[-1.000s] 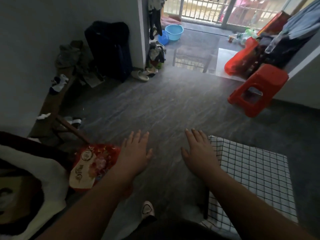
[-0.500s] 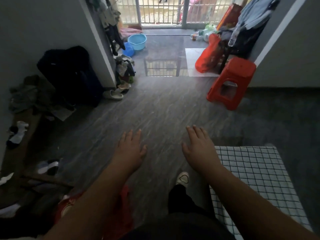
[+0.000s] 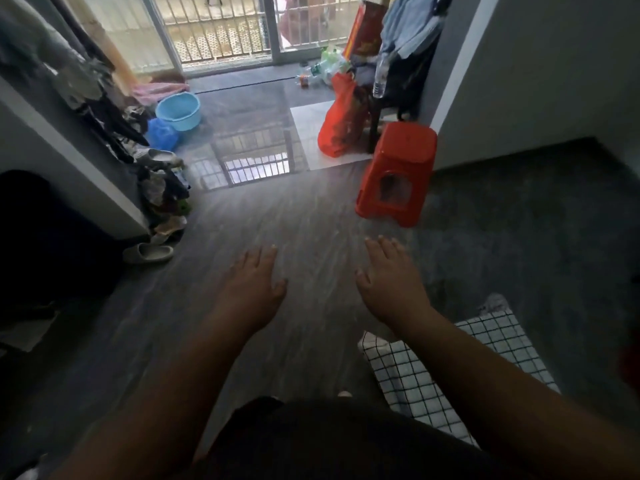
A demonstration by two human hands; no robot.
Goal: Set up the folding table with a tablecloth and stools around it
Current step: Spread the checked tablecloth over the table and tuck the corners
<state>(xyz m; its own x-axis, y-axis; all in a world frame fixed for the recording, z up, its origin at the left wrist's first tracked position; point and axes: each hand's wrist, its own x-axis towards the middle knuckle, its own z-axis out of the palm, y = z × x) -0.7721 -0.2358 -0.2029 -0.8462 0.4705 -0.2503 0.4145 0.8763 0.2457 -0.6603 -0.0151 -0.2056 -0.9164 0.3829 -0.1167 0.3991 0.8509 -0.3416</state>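
Note:
A red plastic stool (image 3: 398, 173) stands upright on the dark floor ahead and to the right, near a wall corner. A white cloth with a black grid (image 3: 460, 372) covers a surface at the lower right; what lies beneath it is hidden. My left hand (image 3: 254, 289) and my right hand (image 3: 389, 282) are stretched out in front of me over the bare floor, palms down, fingers straight, holding nothing. The right forearm crosses above the checked cloth's near corner.
A red bag (image 3: 341, 121) and a dark chair draped with clothes (image 3: 405, 60) stand behind the stool. A blue basin (image 3: 178, 110), a blue bag, piled clothes and slippers (image 3: 149, 252) line the left wall. Barred doors (image 3: 221, 32) close the far end.
The view has advanced and swung right: the red stool is nearer and the checked cloth has slid to the lower right. The snack bag and bench have left view. Both hands stay spread.

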